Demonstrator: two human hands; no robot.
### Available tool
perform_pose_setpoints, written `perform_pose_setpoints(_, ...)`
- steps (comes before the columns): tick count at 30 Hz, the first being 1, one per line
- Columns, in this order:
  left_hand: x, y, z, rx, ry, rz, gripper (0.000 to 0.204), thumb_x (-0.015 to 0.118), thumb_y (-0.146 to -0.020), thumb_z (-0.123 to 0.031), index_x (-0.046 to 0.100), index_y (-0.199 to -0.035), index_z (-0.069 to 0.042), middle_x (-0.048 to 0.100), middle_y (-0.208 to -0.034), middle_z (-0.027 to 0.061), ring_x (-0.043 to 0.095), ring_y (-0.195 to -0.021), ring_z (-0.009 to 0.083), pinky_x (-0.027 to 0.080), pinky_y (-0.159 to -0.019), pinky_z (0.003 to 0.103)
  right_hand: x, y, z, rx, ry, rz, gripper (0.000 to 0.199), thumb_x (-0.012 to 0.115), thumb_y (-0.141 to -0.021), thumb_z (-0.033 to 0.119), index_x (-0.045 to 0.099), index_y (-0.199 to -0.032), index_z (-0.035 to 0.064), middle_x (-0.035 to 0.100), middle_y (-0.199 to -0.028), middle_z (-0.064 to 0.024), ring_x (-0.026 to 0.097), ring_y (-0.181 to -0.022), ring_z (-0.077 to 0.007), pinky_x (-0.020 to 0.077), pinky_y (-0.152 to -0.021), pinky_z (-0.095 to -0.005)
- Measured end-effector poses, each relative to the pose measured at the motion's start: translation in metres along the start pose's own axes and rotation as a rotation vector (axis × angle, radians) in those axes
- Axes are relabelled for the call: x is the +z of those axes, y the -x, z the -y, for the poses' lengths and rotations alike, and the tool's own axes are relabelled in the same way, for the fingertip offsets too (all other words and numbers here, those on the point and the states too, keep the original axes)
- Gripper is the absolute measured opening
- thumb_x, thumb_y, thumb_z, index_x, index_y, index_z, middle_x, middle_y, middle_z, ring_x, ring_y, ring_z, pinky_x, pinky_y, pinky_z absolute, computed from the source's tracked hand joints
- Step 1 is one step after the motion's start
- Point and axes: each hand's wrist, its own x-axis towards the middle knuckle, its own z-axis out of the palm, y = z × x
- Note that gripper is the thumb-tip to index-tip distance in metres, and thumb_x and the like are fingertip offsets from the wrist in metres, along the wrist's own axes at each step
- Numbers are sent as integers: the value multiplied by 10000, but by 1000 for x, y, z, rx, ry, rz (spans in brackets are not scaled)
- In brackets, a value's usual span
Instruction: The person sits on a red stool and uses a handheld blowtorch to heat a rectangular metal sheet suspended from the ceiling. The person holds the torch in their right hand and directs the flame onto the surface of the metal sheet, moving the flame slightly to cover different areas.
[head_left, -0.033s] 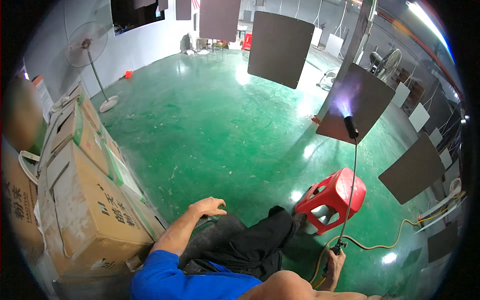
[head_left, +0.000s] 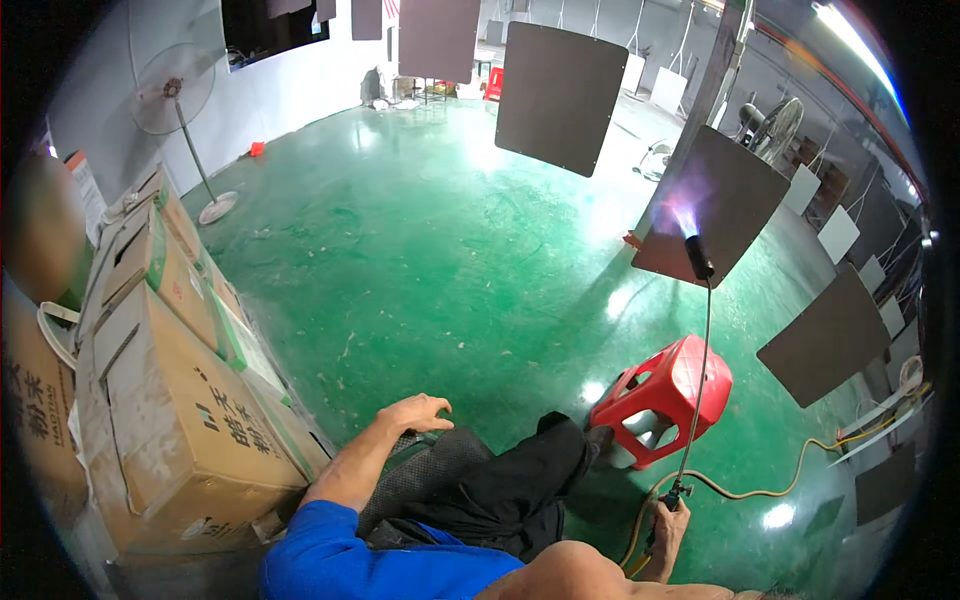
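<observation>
My right hand (head_left: 667, 528) is closed around the handle of a long gas torch (head_left: 698, 385). From its black nozzle (head_left: 699, 257), a blue-violet flame (head_left: 683, 212) plays in front of a dark rectangular panel (head_left: 735, 190). A yellowish hose (head_left: 745, 494) runs from the handle across the floor. My left hand (head_left: 415, 412) holds nothing; its fingers are apart and loosely bent, above a dark meshed surface (head_left: 440, 465) beside my leg. My legs, in black trousers (head_left: 520, 480), are bent in front of me.
A red plastic stool (head_left: 690, 385) stands beneath the torch rod. More dark panels hang at the centre (head_left: 560, 100) and right (head_left: 830, 338). Cardboard boxes (head_left: 190, 440) are stacked close on my left. A standing fan (head_left: 175, 90) is by the far-left wall, and the floor (head_left: 420, 290) is green.
The torch nozzle and its flame have moved slightly to the left in front of the panel. My left hand and the panels look unmoved.
</observation>
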Motion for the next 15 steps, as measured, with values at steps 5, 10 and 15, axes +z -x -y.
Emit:
perform_pose_setpoints(5, -2, -1, -2, -9, 21, 18, 581, 635, -842, -460, 557, -1274, -79, 666, -1119, 180, 608, -1090, 341, 481, -944, 437, -9, -2, -36, 9, 17, 36, 139, 705, -720, 90, 591, -785, 46, 533, -612, 8, 457, -482, -96, 346, -450, -267)
perform_pose_setpoints(10, 2, -3, 2, -10, 19, 25, 576, 633, -843, -449, 556, -1279, -81, 659, -1127, 195, 604, -1100, 341, 478, -947, 445, -7, 9, -38, 116, 28, 3, 147, 700, -717, 89, 576, -782, 44, 512, -589, 5, 454, -465, -99, 340, -433, -267)
perform_pose_setpoints(15, 2, -1, 3, -22, 5, 28, 576, 630, -844, -449, 554, -1284, -85, 649, -1144, 202, 597, -1110, 340, 476, -949, 451, -10, 7, -50, 99, -13, -30, 125, 673, -724, 91, 567, -767, 42, 497, -564, 2, 436, -430, -107, 332, -408, -264)
